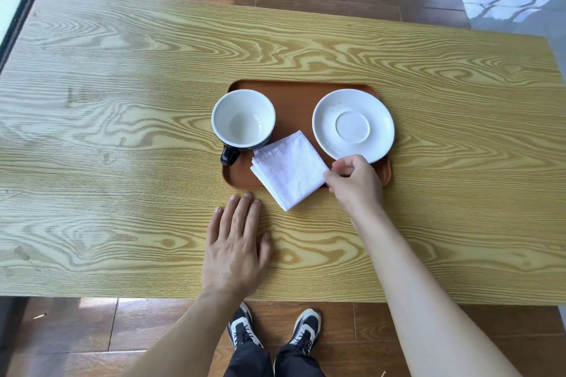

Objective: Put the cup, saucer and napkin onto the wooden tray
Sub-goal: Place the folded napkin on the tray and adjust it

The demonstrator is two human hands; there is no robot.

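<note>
The brown wooden tray [294, 101] lies in the middle of the table. On its left end stands a cup [243, 122], white inside and dark outside, its handle pointing toward me. A white saucer [352, 125] rests on the tray's right end. A folded white napkin [289, 170] lies between them, partly on the tray, with its near corner hanging over the tray's front edge onto the table. My right hand [355, 182] pinches the napkin's right corner. My left hand [235, 242] lies flat on the table, fingers apart, just in front of the tray.
The light wooden table [122, 131] stretches wide on both sides of the tray. Its near edge runs just above my shoes [274, 327]. Dark wooden floor lies beyond the far edge, with a window on the left.
</note>
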